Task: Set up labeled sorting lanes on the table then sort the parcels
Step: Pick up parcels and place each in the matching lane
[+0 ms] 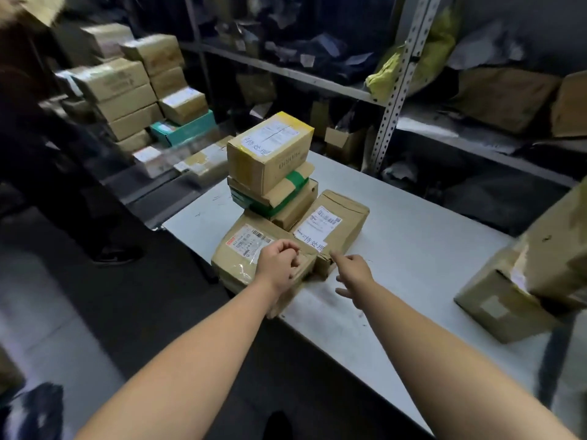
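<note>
Cardboard parcels sit bunched at the left end of the grey table (413, 249). A flat parcel (241, 249) lies nearest, overhanging the table's edge, and the left hand (279, 262) rests on its right side with fingers curled into a loose fist; whether they pinch the crumpled cardboard there I cannot tell. Touching it on the right lies a brown envelope parcel (336, 214) with a printed label and a handwritten slip (316, 243). The right hand (354, 274) is loosely spread, its forefinger straight and touching that parcel's dented near corner. Behind both stands a stack: a yellow-taped box (270, 154), also bearing a handwritten slip, on a green-taped box (276, 198), on a third box. Well apart, at the table's right edge, sit more boxes (508, 296). Metal shelves (397, 90) behind hold bags and cartons; a person's shoe (117, 254) shows on the floor at left
</note>
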Available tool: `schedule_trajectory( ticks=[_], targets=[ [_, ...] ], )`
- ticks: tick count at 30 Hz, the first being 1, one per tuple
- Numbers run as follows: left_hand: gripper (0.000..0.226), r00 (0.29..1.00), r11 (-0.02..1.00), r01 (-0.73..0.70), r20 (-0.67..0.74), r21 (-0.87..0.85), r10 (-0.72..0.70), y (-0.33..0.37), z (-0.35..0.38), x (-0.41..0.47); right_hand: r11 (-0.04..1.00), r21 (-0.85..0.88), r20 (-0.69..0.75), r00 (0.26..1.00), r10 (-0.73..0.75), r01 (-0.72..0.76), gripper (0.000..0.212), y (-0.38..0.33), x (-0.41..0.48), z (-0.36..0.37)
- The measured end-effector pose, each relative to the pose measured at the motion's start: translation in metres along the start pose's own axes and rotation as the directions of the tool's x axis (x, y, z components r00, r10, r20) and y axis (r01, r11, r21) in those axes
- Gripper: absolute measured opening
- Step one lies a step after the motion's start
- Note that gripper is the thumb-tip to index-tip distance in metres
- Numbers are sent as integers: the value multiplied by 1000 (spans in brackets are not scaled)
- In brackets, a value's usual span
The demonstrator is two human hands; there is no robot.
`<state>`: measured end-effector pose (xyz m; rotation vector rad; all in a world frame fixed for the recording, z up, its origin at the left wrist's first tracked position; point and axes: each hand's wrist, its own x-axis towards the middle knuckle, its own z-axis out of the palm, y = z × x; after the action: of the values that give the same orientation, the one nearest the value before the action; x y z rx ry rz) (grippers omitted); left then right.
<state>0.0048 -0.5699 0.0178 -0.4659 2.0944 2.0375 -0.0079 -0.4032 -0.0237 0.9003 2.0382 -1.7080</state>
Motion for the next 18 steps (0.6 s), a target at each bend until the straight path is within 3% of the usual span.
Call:
schedule_trajectory(
  ticks=[6, 18],
  targets=[
    [26, 997, 999, 34, 66, 15, -35, 6, -6, 55, 991, 60, -21, 992, 123, -121, 59, -10, 50, 34],
    [24, 989, 997, 67, 129, 47, -73, 15, 3, 72, 964, 255, -191, 974, 124, -72, 23, 13, 59, 31]
  ],
)
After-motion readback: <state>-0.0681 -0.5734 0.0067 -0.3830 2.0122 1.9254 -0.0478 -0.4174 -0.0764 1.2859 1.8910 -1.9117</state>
